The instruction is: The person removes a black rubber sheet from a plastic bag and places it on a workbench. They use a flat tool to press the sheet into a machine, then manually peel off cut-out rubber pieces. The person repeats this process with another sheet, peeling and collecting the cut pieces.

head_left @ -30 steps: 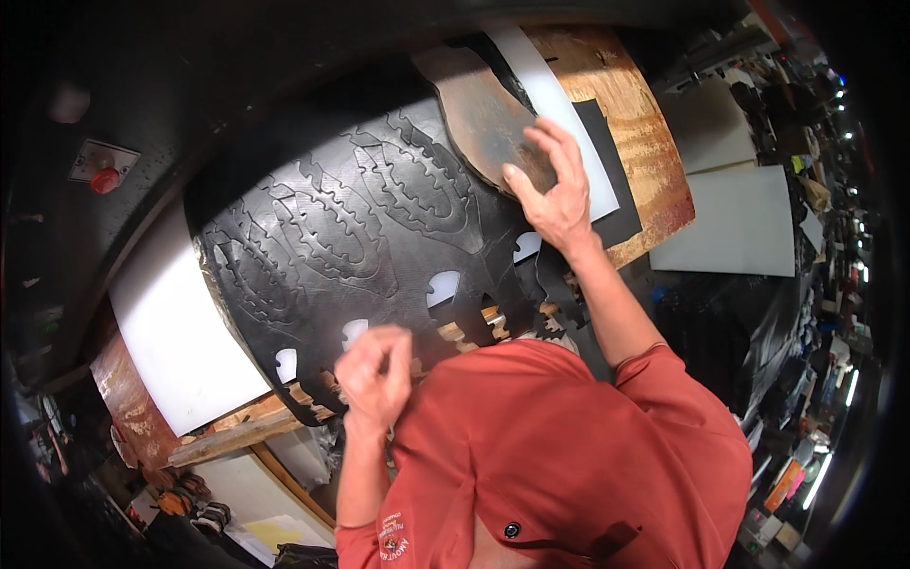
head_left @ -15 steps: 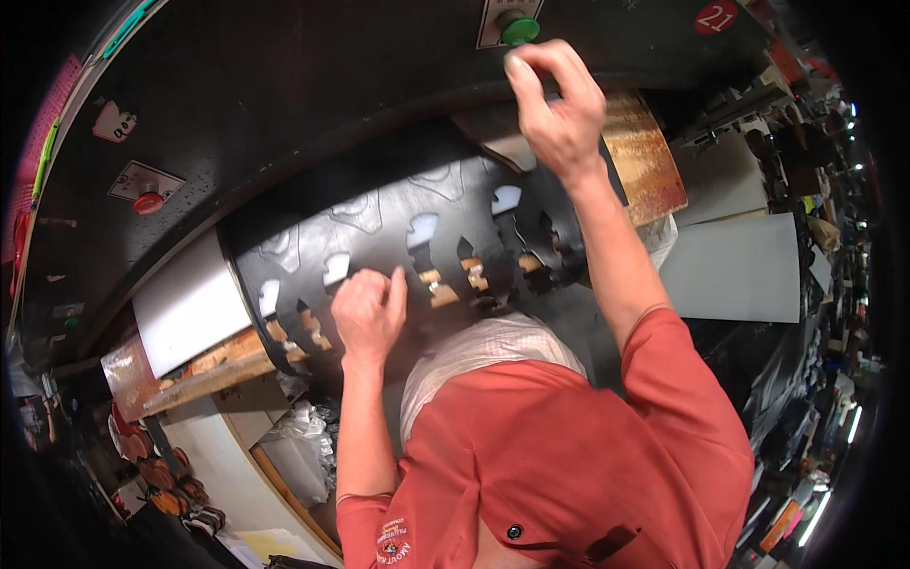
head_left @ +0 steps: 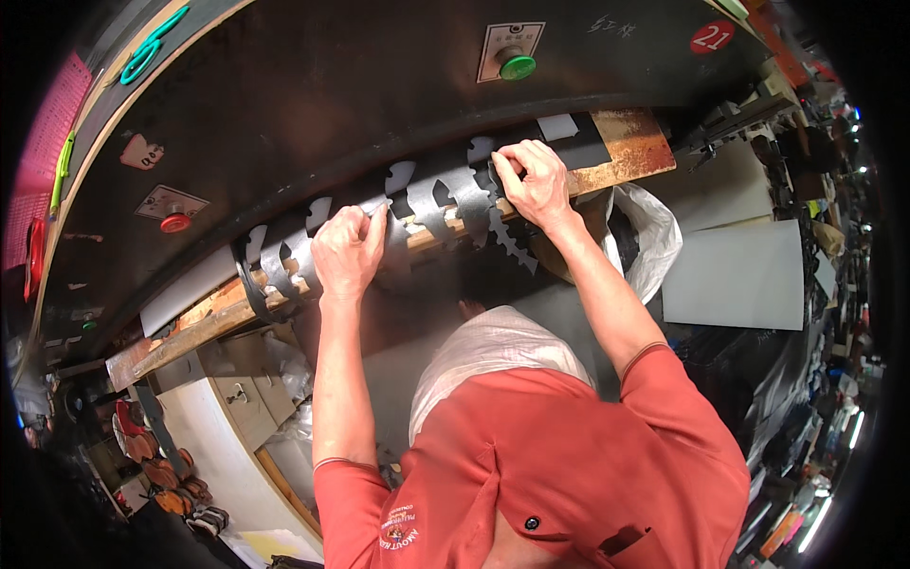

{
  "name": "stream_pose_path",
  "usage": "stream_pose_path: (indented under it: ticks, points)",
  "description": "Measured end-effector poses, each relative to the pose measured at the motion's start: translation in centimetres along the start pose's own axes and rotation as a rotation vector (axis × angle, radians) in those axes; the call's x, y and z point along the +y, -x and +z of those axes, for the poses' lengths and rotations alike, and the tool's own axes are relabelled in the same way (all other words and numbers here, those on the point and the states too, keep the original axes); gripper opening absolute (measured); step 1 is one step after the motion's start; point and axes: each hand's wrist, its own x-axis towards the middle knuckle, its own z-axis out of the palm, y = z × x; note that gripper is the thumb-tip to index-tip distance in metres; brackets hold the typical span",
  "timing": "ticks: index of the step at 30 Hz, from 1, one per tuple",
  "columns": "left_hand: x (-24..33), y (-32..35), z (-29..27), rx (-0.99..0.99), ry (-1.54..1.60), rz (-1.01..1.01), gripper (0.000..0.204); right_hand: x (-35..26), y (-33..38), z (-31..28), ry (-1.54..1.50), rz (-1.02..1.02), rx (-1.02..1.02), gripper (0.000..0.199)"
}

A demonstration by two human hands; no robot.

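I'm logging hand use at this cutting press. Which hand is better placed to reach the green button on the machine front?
Right, probably: the right hand grips the black cut-out sheet almost directly below the green button; the left hand is farther off.

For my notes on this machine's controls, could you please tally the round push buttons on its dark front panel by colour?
Green button: 1
Red button: 1
Total: 2

Both sit on small pale plates on the dark panel, above the left hand and right hand, which grip the black cut-out sheet.
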Motion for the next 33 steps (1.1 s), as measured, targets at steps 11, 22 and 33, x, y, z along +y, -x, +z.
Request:
stream_pose_path:
  ticks: [11, 22, 33]
  points:
    - [0.2, 0.3, 0.1, -0.001, 0.035, -0.066, 0.042, -0.2, 0.2, 0.0, 0.014, 0.001, -0.133, 0.009]
    - [1.0, 0.8, 0.1, -0.013, 0.097, -0.091, 0.036, 0.0, 0.5, -1.1, -0.020, 0.067, -0.214, 0.010]
    - [1.6, -0.3, 0.1, -0.158, 0.146, -0.122, 0.030, 1.6, -2.8, -2.8, -0.408, 0.764, -0.198, 0.016]
